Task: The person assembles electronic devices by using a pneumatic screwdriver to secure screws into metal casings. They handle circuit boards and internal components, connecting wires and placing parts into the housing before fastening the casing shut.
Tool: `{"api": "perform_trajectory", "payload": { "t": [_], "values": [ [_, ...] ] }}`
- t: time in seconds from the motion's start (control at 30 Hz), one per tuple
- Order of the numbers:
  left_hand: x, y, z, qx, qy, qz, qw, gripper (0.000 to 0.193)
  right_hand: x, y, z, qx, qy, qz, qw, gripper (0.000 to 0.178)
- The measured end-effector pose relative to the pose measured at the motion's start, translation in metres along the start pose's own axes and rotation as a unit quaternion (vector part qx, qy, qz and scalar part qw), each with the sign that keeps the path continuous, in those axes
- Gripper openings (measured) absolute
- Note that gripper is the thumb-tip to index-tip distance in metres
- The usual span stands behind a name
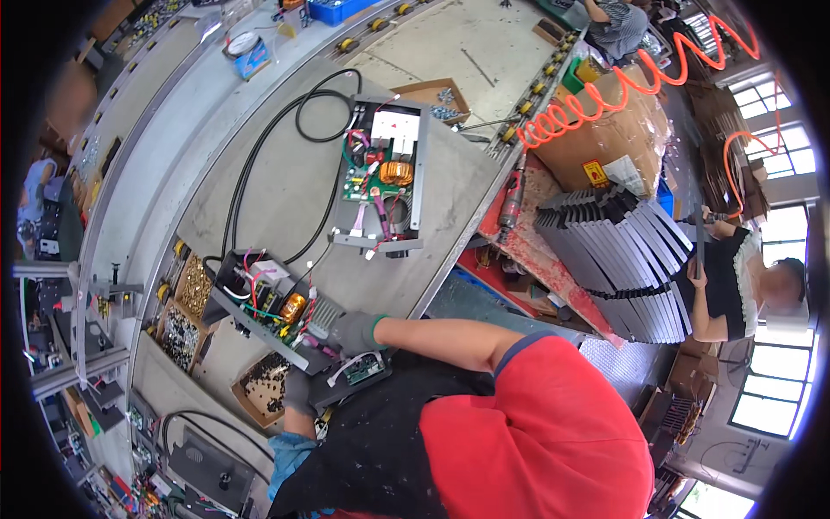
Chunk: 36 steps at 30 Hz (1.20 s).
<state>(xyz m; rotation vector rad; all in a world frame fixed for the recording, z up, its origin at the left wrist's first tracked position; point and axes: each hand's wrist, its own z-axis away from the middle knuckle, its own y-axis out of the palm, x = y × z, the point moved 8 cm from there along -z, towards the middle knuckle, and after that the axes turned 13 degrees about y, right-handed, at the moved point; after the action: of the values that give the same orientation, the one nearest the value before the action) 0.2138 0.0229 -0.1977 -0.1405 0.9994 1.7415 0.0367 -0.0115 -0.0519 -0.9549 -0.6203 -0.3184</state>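
Note:
My right hand (354, 332), in a grey glove, is closed on the near edge of an open electronic unit (259, 304), beside its finned grey heatsink (324, 313). The unit has a black chassis, coloured wires and an orange coil. My left hand (298, 391), also gloved, grips the unit's dark lower corner from below. Just under my right hand lies a small green circuit board (363, 369) with a white ribbon lead. Farther along the grey bench (285, 173) lies a second open unit (385, 173) with a green board and an orange coil.
Black cable (259, 147) loops across the bench. Cardboard boxes of screws (181, 333) sit at my left, another box (264, 387) by my left hand. Right of the bench are a red power tool (512, 199), an orange coiled hose (605, 95), stacked grey panels (622, 251) and a co-worker (726, 281).

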Motion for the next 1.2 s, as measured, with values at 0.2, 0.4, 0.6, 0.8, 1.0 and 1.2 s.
{"api": "perform_trajectory", "payload": {
  "t": [0.2,0.4,0.6,0.8,1.0,1.2],
  "values": [
    [0.005,-0.004,-0.004,-0.040,-0.021,-0.005,0.999,0.034,-0.016,0.035,-0.016,0.046,0.045,0.044,0.997,0.042],
    [0.008,0.001,-0.010,0.009,-0.050,0.015,0.999,0.032,-0.031,0.035,-0.011,0.052,0.139,0.048,0.988,0.033],
    [0.014,-0.011,-0.009,0.017,-0.036,0.009,0.999,0.033,-0.052,-0.042,0.023,-0.315,0.156,0.186,0.918,0.024],
    [-0.002,0.018,0.020,-0.081,0.080,-0.164,0.980,0.036,-0.037,0.011,0.078,-0.150,0.024,0.059,0.987,0.055],
    [-0.041,0.025,0.066,-0.275,0.096,-0.504,0.813,0.054,-0.020,0.020,0.070,-0.117,-0.078,-0.055,0.989,0.051],
    [-0.009,0.016,0.047,-0.121,0.042,-0.394,0.910,0.052,-0.015,0.002,0.052,-0.059,-0.136,-0.017,0.989,0.039]
  ]
}}
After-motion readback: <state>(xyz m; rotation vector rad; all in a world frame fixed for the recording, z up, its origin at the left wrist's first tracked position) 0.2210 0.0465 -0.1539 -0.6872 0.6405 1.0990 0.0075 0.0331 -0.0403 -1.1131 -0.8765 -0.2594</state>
